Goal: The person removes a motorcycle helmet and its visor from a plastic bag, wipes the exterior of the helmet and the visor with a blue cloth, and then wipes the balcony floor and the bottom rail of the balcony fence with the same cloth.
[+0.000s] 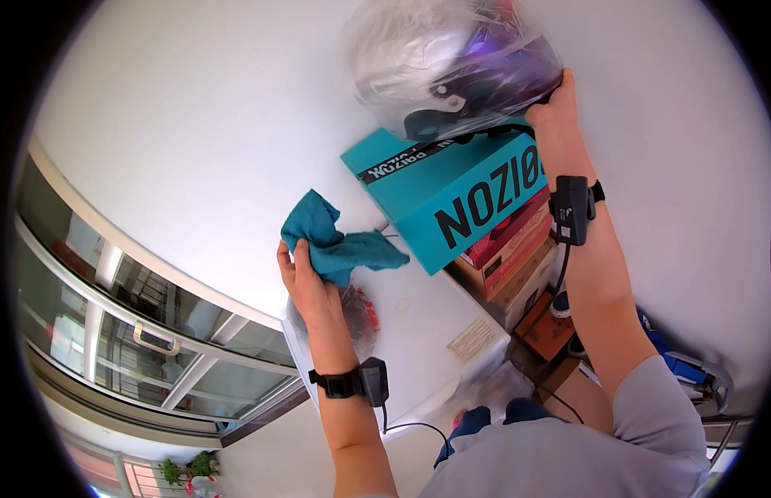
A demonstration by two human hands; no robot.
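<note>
Status: cloth [323, 236] is in the left hand [306, 278], bunched and drooping, above the worktop's [418, 332] far edge, not touching the helmet [476, 83]. The helmet is over the far part of the teal box [402, 195], bag [394, 41] on, so no unbagging done. Can't tell if it bears on the lid or is lifted clear. Any wiping done or left: not readable from this view.

Hands: left is pinched closed, thumb against fingers, cloth between. Right hand [555, 104] is against the helmet's lower right side; most fingers hidden, so can't tell how far closed or how firm the hold is.

Box stack stands beside the worktop's right edge, teal box on top and overhanging the far right side. Clear plastic bundle [364, 319] with red marks sits near the worktop's left corner, partly behind the left forearm.

Count: 1 cloth, 1 bagged helmet, 1 teal box, 1 red box [518, 231] directly under it, at least 2 brown cartons [522, 289] below, 1 plastic bundle, 1 paper label [478, 339] at the worktop's right corner, 2 wrist modules [572, 212], one per arm.
</note>
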